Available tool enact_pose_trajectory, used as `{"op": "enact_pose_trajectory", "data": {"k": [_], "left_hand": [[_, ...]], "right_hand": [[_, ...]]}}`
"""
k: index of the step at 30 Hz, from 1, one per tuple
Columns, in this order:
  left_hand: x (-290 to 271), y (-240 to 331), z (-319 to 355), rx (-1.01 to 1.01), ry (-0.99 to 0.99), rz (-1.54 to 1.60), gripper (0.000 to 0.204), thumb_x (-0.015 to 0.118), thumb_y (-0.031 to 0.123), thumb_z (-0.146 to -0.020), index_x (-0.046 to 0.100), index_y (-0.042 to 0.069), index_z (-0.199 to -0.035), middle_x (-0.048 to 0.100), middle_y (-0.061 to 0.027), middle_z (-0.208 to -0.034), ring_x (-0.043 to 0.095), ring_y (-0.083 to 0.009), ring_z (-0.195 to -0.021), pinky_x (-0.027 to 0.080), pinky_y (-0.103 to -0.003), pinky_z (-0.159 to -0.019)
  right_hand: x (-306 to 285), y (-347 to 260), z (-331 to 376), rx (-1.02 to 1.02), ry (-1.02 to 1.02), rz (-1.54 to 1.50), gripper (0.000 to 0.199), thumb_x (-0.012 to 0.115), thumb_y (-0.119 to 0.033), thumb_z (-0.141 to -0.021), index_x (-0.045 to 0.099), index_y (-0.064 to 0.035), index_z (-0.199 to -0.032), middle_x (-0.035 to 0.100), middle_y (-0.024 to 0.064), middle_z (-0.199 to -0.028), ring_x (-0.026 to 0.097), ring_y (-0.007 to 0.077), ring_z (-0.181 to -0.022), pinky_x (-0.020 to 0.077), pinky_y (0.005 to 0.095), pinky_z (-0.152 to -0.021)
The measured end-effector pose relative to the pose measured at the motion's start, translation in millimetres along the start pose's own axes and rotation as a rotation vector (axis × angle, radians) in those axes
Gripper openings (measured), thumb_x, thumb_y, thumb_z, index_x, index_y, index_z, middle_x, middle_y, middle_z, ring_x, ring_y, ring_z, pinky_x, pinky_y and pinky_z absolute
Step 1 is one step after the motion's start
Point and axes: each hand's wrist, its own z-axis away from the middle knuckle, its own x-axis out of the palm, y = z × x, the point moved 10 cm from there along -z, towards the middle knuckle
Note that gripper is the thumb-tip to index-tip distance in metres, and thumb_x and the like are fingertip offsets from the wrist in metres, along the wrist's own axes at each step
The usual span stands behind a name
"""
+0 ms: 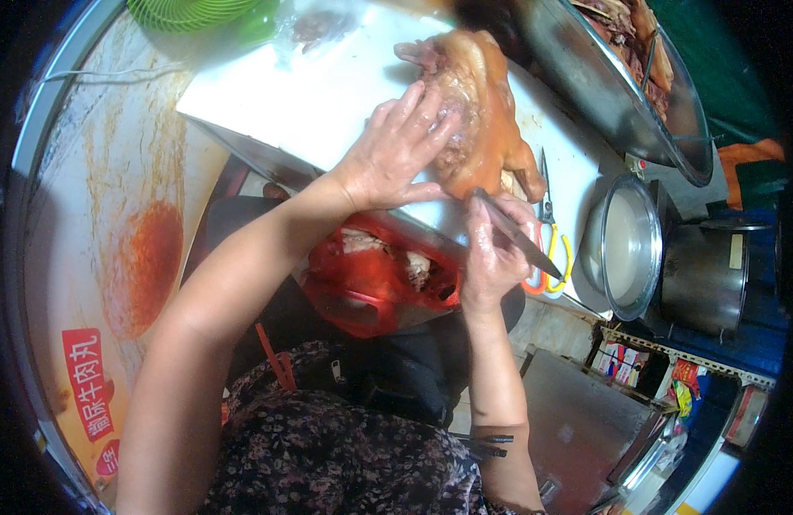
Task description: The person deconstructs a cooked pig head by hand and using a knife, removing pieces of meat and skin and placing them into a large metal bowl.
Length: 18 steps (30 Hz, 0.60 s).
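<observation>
A large piece of cooked meat (487,112) with glossy orange-brown skin, perhaps part of a pig's head, lies on a white board (259,103). My left hand (405,142) rests on its paler cut side, fingers spread. Close to the near end of the meat, my right hand (491,257) is closed around a dark, narrow knife (521,236). I cannot tell whether the knife is cutting into the meat. Just right of that hand lie scissors (547,210) with yellow and orange handles.
Below the board's near edge hangs a red plastic bag (354,287) with pale scraps inside. A steel bowl (628,249) of cloudy liquid stands right, beside a tall pot (705,279). Meat fills a big metal basin (671,129) at far right. A green basket (190,13) is at far left.
</observation>
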Motion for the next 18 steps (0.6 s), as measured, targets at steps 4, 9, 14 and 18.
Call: {"op": "enact_pose_trajectory", "data": {"k": [4,9,14,18], "left_hand": [[0,0,0,0.004,0.002,-0.002,0.098,0.073,0.058,-0.082,0.036,0.006,-0.157,0.024,-0.0302,-0.163,0.028,-0.0519,-0.148,0.029,-0.060,-0.115],[1,-1,1,-0.005,-0.007,-0.010,0.098,0.073,0.058,-0.082,0.036,0.007,-0.157,0.025,-0.0300,-0.163,0.028,-0.0519,-0.148,0.029,-0.060,-0.115],[2,-1,0,-0.003,0.003,0.005,0.098,0.073,0.058,-0.082,0.037,0.007,-0.158,0.025,-0.0297,-0.163,0.028,-0.0519,-0.148,0.029,-0.060,-0.114],[1,-1,1,-0.001,-0.006,-0.013,0.097,0.073,0.058,-0.082,0.037,0.008,-0.157,0.025,-0.0299,-0.163,0.028,-0.0522,-0.147,0.030,-0.061,-0.114]], "right_hand": [[-5,12,2,0.036,0.023,0.030,0.021,0.079,0.001,-0.084,0.064,0.0020,-0.099,0.066,0.0143,-0.100,0.064,0.0245,-0.092,0.0536,0.0352,-0.082],[-9,11,0,0.043,0.049,-0.028,0.023,0.080,0.002,-0.083,0.064,0.0020,-0.099,0.066,0.0150,-0.100,0.065,0.0244,-0.091,0.0537,0.0346,-0.082],[2,-2,1,-0.140,-0.010,0.123,0.024,0.081,0.002,-0.081,0.064,0.0017,-0.098,0.069,0.0172,-0.097,0.067,0.0286,-0.088,0.0543,0.0379,-0.083],[-12,8,-5,-0.025,0.061,0.069,0.020,0.080,0.002,-0.083,0.064,0.0024,-0.095,0.067,0.0146,-0.093,0.065,0.0260,-0.084,0.0540,0.0355,-0.079]]}}
